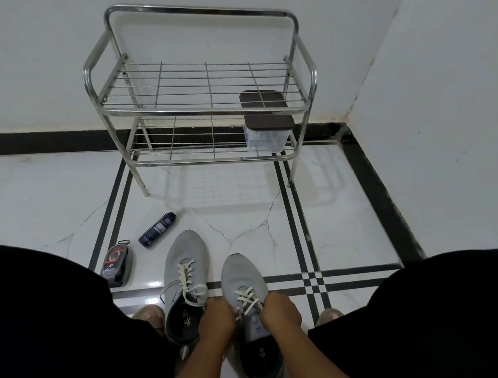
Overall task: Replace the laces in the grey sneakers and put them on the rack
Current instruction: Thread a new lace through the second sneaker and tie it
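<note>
Two grey sneakers stand side by side on the tiled floor between my knees. The left sneaker has a white lace threaded through it, with loose ends trailing beside it. The right sneaker carries a white lace crossed over its upper eyelets. My left hand and my right hand sit on either side of that sneaker's tongue, each closed on a part of its lace. A steel two-shelf rack stands against the wall ahead.
A clear box with a brown lid sits at the right of the rack's lower shelf. A dark blue spray can lies on the floor left of the sneakers. A dark packet lies beside my left knee.
</note>
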Demonstrator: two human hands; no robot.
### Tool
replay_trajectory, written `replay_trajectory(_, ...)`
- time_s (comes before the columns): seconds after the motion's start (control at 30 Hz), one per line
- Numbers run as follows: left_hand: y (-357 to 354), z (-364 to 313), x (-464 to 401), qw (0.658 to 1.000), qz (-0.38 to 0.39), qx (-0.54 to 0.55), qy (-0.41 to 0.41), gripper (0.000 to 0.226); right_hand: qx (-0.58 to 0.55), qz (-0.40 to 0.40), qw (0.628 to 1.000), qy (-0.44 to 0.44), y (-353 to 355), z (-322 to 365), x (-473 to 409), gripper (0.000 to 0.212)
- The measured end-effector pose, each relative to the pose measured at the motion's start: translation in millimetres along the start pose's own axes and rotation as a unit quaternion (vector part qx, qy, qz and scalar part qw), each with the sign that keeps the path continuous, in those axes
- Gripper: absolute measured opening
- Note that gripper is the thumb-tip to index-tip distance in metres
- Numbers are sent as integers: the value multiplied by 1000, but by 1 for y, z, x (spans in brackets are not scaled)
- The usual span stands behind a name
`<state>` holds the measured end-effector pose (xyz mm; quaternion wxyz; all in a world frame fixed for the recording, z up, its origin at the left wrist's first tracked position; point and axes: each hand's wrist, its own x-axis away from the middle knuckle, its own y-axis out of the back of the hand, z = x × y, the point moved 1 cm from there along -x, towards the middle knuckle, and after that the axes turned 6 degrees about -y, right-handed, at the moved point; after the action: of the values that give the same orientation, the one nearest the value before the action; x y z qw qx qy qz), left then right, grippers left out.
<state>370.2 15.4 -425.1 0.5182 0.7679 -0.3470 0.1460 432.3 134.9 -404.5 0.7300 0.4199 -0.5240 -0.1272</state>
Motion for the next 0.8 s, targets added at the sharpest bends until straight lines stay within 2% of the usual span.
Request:
replay_trajectory(0.1,10,-7,-6,995,28,86,39,40,2,1,1000,-1,1,-1,0,30)
replay_trajectory(0.23,59,-40,-4,973,64,209,73,19,1,4,1000,-7,0,0,-2,30)
replay_trajectory(0.27,71,-47,-2,969,61,236,44,14,0,5,1000,-7,1,0,-1,30)
replay_trajectory(0.37,104,-61,12,912,72,404,0,15,-7,11,1000,-8,2,1,1,29)
replay_trajectory(0.47,121,-68,25,871,116,474,-51,14,-41,10,999,-5,12,4,4,30)
replay_trajectory(0.53,122,-69,23,854,108,505,-65,17,-113,-8,994,8,27,12,2,28)
replay_trajectory(0.6,123,-70,24,833,79,543,-72,20,-252,-30,967,17,53,24,6,23)
replay_trajectory(0.7,123,-70,24,818,6,569,-78,24,-493,13,869,41,90,39,17,12)
replay_trajectory(0.73,123,-70,23,815,-9,574,-79,24,-532,38,844,49,99,41,23,10)
replay_trajectory(0.8,122,-70,21,809,-39,583,-72,24,-536,72,838,77,107,44,33,14)
